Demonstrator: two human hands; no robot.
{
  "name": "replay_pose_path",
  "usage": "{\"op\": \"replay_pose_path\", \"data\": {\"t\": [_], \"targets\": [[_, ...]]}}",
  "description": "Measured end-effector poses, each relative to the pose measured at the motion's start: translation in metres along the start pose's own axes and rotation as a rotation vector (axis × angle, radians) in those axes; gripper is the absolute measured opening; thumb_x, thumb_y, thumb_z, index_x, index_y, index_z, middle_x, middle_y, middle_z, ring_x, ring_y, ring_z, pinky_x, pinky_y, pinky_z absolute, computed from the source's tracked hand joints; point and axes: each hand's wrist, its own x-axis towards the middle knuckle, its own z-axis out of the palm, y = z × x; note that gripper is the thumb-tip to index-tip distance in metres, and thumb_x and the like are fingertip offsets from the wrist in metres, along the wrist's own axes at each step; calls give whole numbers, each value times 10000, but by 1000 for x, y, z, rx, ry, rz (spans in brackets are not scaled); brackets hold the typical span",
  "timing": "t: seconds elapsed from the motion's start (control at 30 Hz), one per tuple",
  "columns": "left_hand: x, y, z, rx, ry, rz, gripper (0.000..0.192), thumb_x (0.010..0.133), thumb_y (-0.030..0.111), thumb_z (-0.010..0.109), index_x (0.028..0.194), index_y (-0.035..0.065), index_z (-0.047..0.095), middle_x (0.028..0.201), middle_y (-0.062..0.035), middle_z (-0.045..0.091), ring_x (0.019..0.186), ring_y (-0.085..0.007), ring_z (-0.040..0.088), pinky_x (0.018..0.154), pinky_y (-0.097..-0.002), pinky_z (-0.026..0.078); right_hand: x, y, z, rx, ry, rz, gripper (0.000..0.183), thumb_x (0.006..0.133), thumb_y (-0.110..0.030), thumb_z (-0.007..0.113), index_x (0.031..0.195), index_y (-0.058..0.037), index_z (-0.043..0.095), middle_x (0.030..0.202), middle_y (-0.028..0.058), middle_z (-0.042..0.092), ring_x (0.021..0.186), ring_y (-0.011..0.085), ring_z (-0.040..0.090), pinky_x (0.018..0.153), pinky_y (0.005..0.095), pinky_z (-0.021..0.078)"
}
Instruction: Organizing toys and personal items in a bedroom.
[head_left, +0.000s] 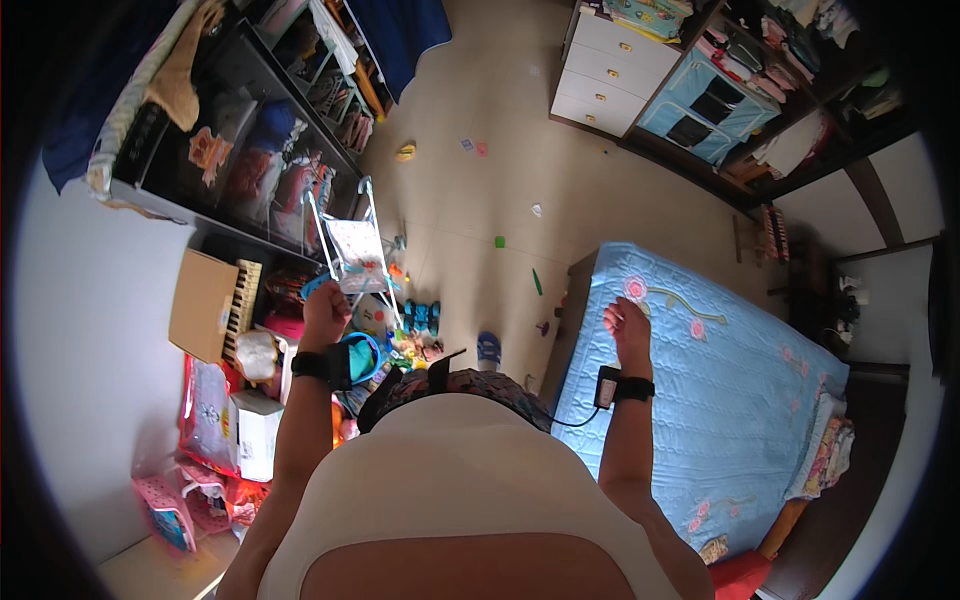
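Observation:
My left hand (326, 309) is raised with its fingers curled in, and nothing shows in it. A small toy stroller (360, 251) with a white frame stands just beyond it on the floor. My right hand (628, 326) is held up over the edge of a bed with a light blue flowered quilt (697, 405); its fingers are partly curled and I see nothing held. Each wrist wears a black strap, the right one with a small device and cable. One blue sandal (489, 348) shows on the tiled floor below me.
A toy car (421, 317), a blue basket (361, 358) and scattered toys lie at the left. Behind them stand a dark cabinet (247, 142) and a cardboard box (199, 300). Small items, including a green block (500, 241), dot the floor. White drawers (611, 75) stand at the far right.

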Motion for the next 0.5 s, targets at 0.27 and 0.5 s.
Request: {"op": "replay_pose_path", "data": {"t": [0.27, 0.5], "targets": [[118, 45, 122, 166, -73, 76, 46, 813, 39, 493, 827, 78, 513, 645, 17, 424, 548, -101, 448, 486, -227, 396, 92, -63, 59, 36, -6, -49, 184, 859, -160, 559, 966, -11, 571, 793, 70, 609, 673, 156, 588, 614, 267, 488], [267, 69, 165, 36, -16, -61, 387, 780, -47, 619, 1121, 20, 448, 792, -79, 546, 621, -160, 556, 555, -248, 489, 154, -127, 112, 165, 72, -98, 141, 888, -164, 532, 929, -34, 570, 772, 69, 605, 698, 172, 593, 621, 291, 493]]}}
